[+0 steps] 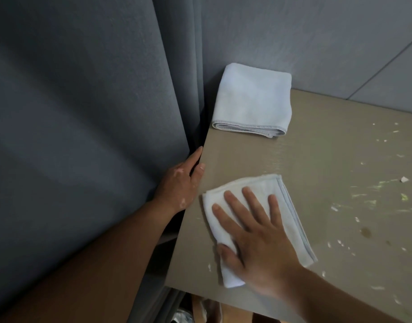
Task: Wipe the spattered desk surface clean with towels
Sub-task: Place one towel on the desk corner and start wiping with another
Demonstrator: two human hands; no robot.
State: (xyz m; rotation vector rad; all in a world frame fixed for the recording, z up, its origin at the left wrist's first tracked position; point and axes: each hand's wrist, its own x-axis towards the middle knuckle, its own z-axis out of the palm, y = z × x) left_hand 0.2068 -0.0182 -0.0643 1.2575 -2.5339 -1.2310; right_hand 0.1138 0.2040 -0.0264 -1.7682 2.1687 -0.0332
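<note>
grey curtain (83,136) on the left, grey wall panels behind, tan desk (317,159) in the corner. your right hand (258,234) lies flat on a folded white towel (291,206) near the desk's front-left corner, fingers straight and spread apart, pressing the cloth down. your left hand (184,180) rests on the desk's left edge, fingers fairly straight and close together, holding nothing, probably bracing. a second folded towel (251,101) sits at the back-left corner against the wall, well apart from the first. looks like you're mid-wipe: the area around the towel reads mostly clean with faint streaks, while white flecks, greenish smears and a brownish spot (366,233) cover the right side. next move should be a firm sweep rightward through that mess, keeping pressure even so flecks gather instead of scattering off the edge.
</note>
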